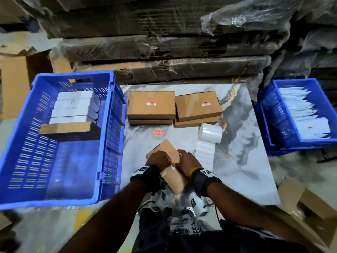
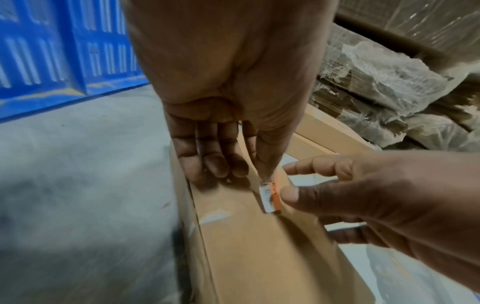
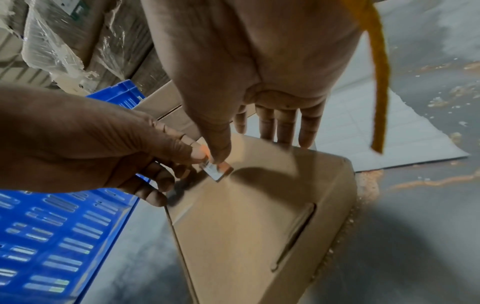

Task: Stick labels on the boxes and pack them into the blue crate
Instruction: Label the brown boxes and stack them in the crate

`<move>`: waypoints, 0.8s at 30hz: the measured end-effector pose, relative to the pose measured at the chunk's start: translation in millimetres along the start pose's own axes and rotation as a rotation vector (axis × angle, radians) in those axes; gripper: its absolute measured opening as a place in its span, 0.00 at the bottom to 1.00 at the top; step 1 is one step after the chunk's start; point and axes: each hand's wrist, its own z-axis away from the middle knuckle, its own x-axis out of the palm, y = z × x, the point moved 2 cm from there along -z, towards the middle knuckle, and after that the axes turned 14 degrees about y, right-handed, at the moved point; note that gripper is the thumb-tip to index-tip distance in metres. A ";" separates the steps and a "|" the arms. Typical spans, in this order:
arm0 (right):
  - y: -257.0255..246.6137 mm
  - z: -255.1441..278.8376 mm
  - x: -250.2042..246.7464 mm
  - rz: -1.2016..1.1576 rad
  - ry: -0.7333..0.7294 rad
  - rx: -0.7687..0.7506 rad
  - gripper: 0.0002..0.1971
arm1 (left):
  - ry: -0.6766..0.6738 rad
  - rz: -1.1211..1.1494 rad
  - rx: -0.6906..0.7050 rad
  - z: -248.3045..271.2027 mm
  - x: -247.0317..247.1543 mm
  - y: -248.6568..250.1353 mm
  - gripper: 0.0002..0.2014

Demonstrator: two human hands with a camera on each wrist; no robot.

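The big blue crate (image 1: 107, 99) sits on my left. It already holds a row of packed boxes (image 1: 71, 110) at its far end, and most of its floor is still bare, so I think there is a lot of room left.

On the marble table (image 1: 237, 161) in front of me are two short stacks of brown boxes (image 1: 151, 105). The top one of each stack already has a small orange and white sticker. I cannot tell about the ones under them. They all still need to go in the crate.

A white roll of labels (image 1: 210, 133) lies just beside the stacks.

Right by me is the box I am working on (image 1: 172, 177). My left hand (image 1: 158, 159) lies on top of it with straight fingers, and its thumb presses down one end of the little label (image 2: 270, 195). My right hand (image 1: 188, 161) is close beside it, and its thumb and finger pinch the other side of the label. The label is partly down, not yet flat.
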 end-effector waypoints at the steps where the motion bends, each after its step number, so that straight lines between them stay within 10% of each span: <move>1: -0.8 -0.5 1.9 0.022 0.008 0.009 0.35 | -0.001 -0.004 0.003 -0.5 1.0 -0.9 0.12; 14: 1.7 -2.1 10.8 0.171 0.075 0.093 0.34 | 0.079 -0.041 -0.005 -0.3 11.0 -8.1 0.03; 19: 5.3 2.8 9.7 0.171 0.073 0.097 0.33 | 0.115 -0.034 -0.049 -1.2 10.8 -11.7 0.21; 24: 6.6 3.4 7.1 0.204 0.044 0.071 0.32 | 0.176 0.049 -0.091 -9.9 6.6 -15.0 0.19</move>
